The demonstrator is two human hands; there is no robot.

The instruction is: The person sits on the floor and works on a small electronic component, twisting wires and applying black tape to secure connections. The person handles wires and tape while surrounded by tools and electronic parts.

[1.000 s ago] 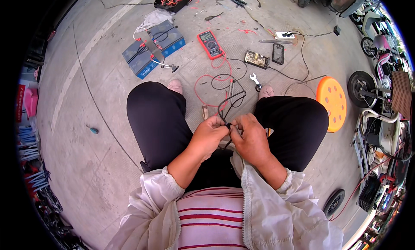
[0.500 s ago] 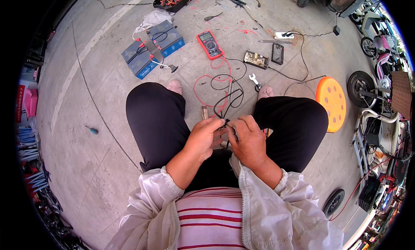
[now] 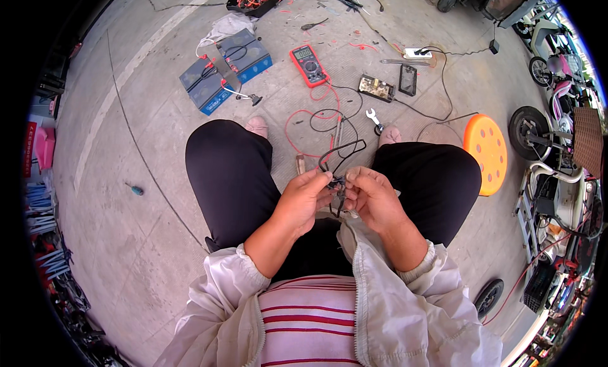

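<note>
Between my knees, my left hand [image 3: 303, 201] pinches a black cable [image 3: 322, 159] with thumb and forefinger. At the same spot my right hand [image 3: 376, 196] is closed on the cable's dark end, thumb against forefinger. The small dark piece between my fingertips is too fine to make out; it may be a plug or connector. A loop of the cable rises above my hands and a short length hangs below them. Beyond lies a red multimeter [image 3: 310, 66] with red and black leads on the floor. A wrench [image 3: 373, 117] rests near my right shoe.
Two blue-grey batteries [image 3: 209, 85] joined by wires stand ahead left. An opened case with a circuit board [image 3: 376, 88], its black cover [image 3: 408, 80] and a white power strip [image 3: 418, 52] lie ahead right. An orange stool [image 3: 486, 154] is beside my right knee; a screwdriver [image 3: 135, 189] lies left.
My right hand has turned and shifted slightly right, opening a small gap between the hands. The cable loop has swung to the right, and more cable shows below my fingers.
</note>
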